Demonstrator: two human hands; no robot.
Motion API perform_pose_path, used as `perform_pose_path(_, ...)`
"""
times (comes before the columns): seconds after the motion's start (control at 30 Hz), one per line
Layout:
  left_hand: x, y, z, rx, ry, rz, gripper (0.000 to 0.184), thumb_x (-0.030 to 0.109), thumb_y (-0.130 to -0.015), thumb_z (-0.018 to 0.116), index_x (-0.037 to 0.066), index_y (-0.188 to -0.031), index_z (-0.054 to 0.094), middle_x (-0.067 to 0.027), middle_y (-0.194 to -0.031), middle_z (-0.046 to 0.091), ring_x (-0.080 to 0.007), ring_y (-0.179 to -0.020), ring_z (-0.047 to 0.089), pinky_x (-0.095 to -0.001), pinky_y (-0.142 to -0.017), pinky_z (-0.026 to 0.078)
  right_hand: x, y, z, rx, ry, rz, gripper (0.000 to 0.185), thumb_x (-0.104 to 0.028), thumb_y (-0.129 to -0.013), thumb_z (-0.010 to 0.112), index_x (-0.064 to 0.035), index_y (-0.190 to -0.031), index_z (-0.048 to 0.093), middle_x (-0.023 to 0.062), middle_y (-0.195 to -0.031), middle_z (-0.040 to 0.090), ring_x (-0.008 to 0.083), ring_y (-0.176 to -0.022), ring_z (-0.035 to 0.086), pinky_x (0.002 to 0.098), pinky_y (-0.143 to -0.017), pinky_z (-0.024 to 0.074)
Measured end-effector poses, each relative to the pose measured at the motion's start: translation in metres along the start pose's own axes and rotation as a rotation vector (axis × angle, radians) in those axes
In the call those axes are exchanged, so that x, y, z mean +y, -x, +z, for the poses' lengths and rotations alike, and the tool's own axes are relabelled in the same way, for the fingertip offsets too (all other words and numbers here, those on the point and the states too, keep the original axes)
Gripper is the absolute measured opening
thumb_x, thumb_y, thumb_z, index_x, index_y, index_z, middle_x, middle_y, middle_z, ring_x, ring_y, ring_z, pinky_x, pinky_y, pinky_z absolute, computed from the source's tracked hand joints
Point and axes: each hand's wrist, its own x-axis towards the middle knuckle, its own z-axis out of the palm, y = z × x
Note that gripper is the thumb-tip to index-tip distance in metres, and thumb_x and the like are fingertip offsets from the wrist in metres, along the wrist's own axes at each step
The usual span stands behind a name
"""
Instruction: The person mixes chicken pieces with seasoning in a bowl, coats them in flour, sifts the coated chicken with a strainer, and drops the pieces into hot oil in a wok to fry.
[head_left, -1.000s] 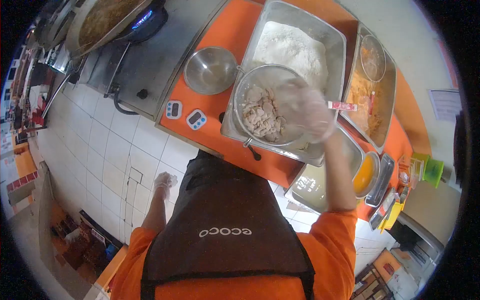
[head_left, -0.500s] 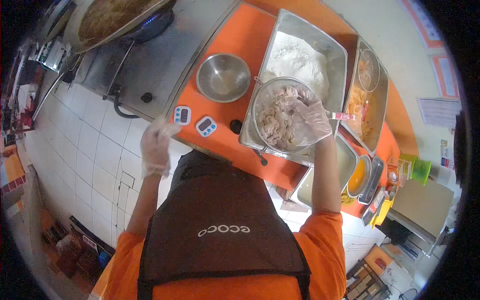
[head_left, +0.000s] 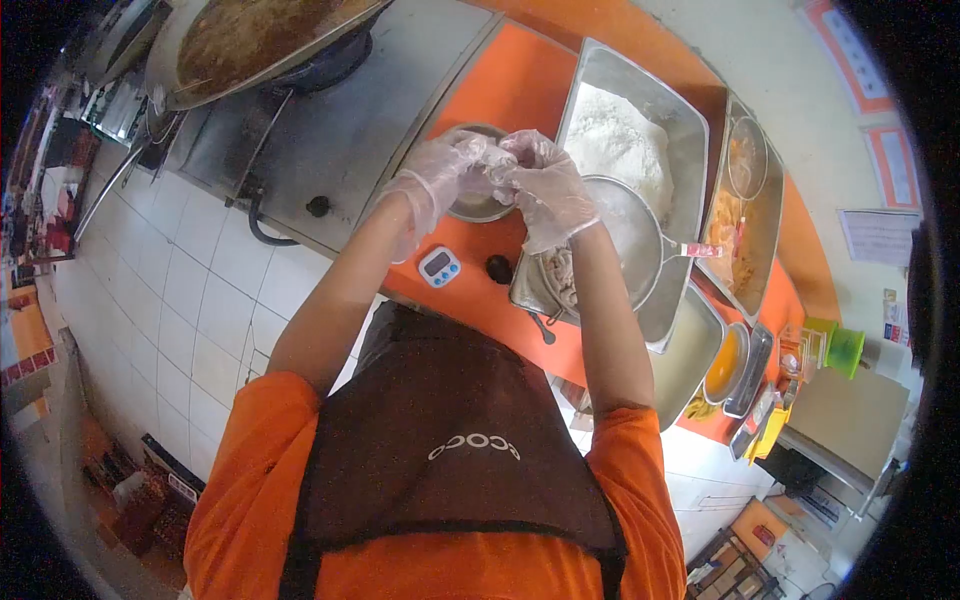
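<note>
My left hand [head_left: 437,180] and my right hand [head_left: 552,188], both in clear plastic gloves, meet above a metal bowl [head_left: 482,210]. Their fingers are closed together on a small pale piece of meat [head_left: 497,172], largely hidden by the gloves. The bowl is partly covered by my hands. Beneath my right forearm is a round strainer [head_left: 625,235], dusted white, with floured meat [head_left: 562,275] showing at its left side. It rests over a deep metal tray [head_left: 690,125] that holds a heap of white flour [head_left: 615,140].
A timer [head_left: 439,267] lies near the counter's front edge. Left is a stove [head_left: 300,150] with a large pan of brown liquid [head_left: 260,45]. To the right are a tray of orange food [head_left: 740,240], a pale-liquid container [head_left: 690,350] and a bowl of orange liquid [head_left: 725,362].
My right hand has left the strainer and moved left over the bowl. My left hand has come up from beside the counter to meet it. One of two timers is now hidden.
</note>
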Motion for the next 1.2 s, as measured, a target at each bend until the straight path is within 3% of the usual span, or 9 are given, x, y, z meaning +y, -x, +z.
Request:
perform_pose_path(0.03, 0.0, -0.002, -0.001, -0.028, 0.098, -0.03, 0.024, 0.021, -0.093, 0.059, 0.008, -0.112, 0.067, -0.0038, -0.105, 0.067, -0.0127, -0.092, 0.063, -0.0261, -0.082, 0.049, 0.001, -0.002, 0.002, -0.011, -0.03, 0.017, 0.027, 0.007, -0.077, 0.067, -0.0058, -0.1, 0.06, 0.0012, -0.089, 0.061, 0.0111, -0.073, 0.059, 0.0245, -0.06, 0.0504)
perform_pose_path(0.13, 0.007, -0.005, -0.005, 0.081, -0.299, 0.023, 0.026, 0.02, -0.094, 0.058, 0.008, -0.116, 0.064, -0.0049, -0.106, 0.067, -0.012, -0.09, 0.064, -0.0263, -0.081, 0.049, -0.007, -0.001, 0.01, -0.009, -0.043, 0.103, 0.029, 0.007, -0.076, 0.066, -0.006, -0.1, 0.06, 0.0014, -0.091, 0.062, 0.0116, -0.073, 0.06, 0.0248, -0.059, 0.0516)
perform_pose_path(0.33, -0.025, -0.041, -0.01, 0.16, 0.133, 0.047, 0.021, 0.013, -0.096, 0.055, 0.003, -0.114, 0.06, -0.0081, -0.104, 0.065, -0.0171, -0.092, 0.064, -0.0281, -0.081, 0.052, 0.009, -0.021, -0.015, 0.178, 0.318, 0.17, 0.023, 0.001, -0.079, 0.065, -0.0074, -0.099, 0.059, 0.0023, -0.088, 0.06, 0.0114, -0.071, 0.061, 0.0256, -0.054, 0.053)
perform_pose_path(0.53, -0.04, -0.048, -0.016, 0.165, 0.093, 0.089, 0.022, 0.013, -0.097, 0.053, 0.003, -0.117, 0.055, -0.01, -0.106, 0.063, -0.0184, -0.091, 0.064, -0.0286, -0.082, 0.053, 0.004, -0.015, -0.005, 0.165, -0.062, 0.19, 0.012, -0.002, -0.087, 0.061, -0.0065, -0.099, 0.058, 0.002, -0.084, 0.063, 0.0131, -0.068, 0.062, 0.0318, -0.054, 0.0559)
perform_pose_path(0.63, -0.041, -0.049, -0.014, 0.222, 0.281, 0.106, 0.02, 0.016, -0.096, 0.056, 0.004, -0.112, 0.057, -0.009, -0.101, 0.064, -0.0169, -0.087, 0.065, -0.029, -0.077, 0.054, 0.011, -0.021, -0.007, 0.244, 0.075, 0.122, 0.015, -0.005, -0.088, 0.063, -0.0047, -0.102, 0.058, 0.0032, -0.088, 0.064, 0.0129, -0.068, 0.062, 0.0293, -0.056, 0.0542)
perform_pose_path(0.83, -0.008, -0.013, -0.006, 0.342, -0.067, 0.045, 0.019, 0.022, -0.094, 0.061, 0.004, -0.1, 0.06, -0.0062, -0.088, 0.065, -0.0138, -0.079, 0.064, -0.0279, -0.066, 0.052, 0.013, -0.01, 0.016, 0.1, 0.584, -0.201, 0.017, -0.008, -0.088, 0.064, -0.0036, -0.103, 0.058, 0.0015, -0.083, 0.064, 0.0088, -0.069, 0.059, 0.0225, -0.056, 0.0483)
perform_pose_path(0.93, 0.0, -0.002, -0.003, 0.34, 0.035, 0.043, 0.017, 0.017, -0.095, 0.058, 0.002, -0.104, 0.059, -0.009, -0.091, 0.064, -0.0172, -0.079, 0.066, -0.0296, -0.066, 0.056, 0.019, -0.018, 0.001, 0.141, 0.615, -0.055, 0.013, -0.008, -0.087, 0.066, -0.0036, -0.098, 0.06, 0.0013, -0.082, 0.065, 0.0083, -0.071, 0.059, 0.0238, -0.056, 0.0495)
perform_pose_path(1.03, 0.002, -0.008, -0.012, 0.376, 0.319, 0.082, 0.017, 0.012, -0.097, 0.051, -0.001, -0.107, 0.053, -0.0179, -0.095, 0.066, -0.0264, -0.086, 0.069, -0.0342, -0.068, 0.06, 0.005, -0.007, -0.001, 0.222, 0.416, 0.013, 0.015, -0.01, -0.084, 0.069, -0.0051, -0.096, 0.063, 0.0045, -0.089, 0.068, 0.0119, -0.076, 0.063, 0.0285, -0.063, 0.053)
perform_pose_path(1.2, -0.003, -0.015, -0.01, 0.28, 0.305, 0.006, 0.017, 0.01, -0.097, 0.05, -0.002, -0.11, 0.051, -0.0196, -0.098, 0.063, -0.0281, -0.086, 0.069, -0.0395, -0.071, 0.063, -0.007, 0.008, -0.001, 0.196, 0.158, 0.096, 0.009, -0.01, -0.089, 0.064, -0.005, -0.097, 0.063, 0.0051, -0.089, 0.067, 0.0099, -0.07, 0.061, 0.0255, -0.055, 0.0506)
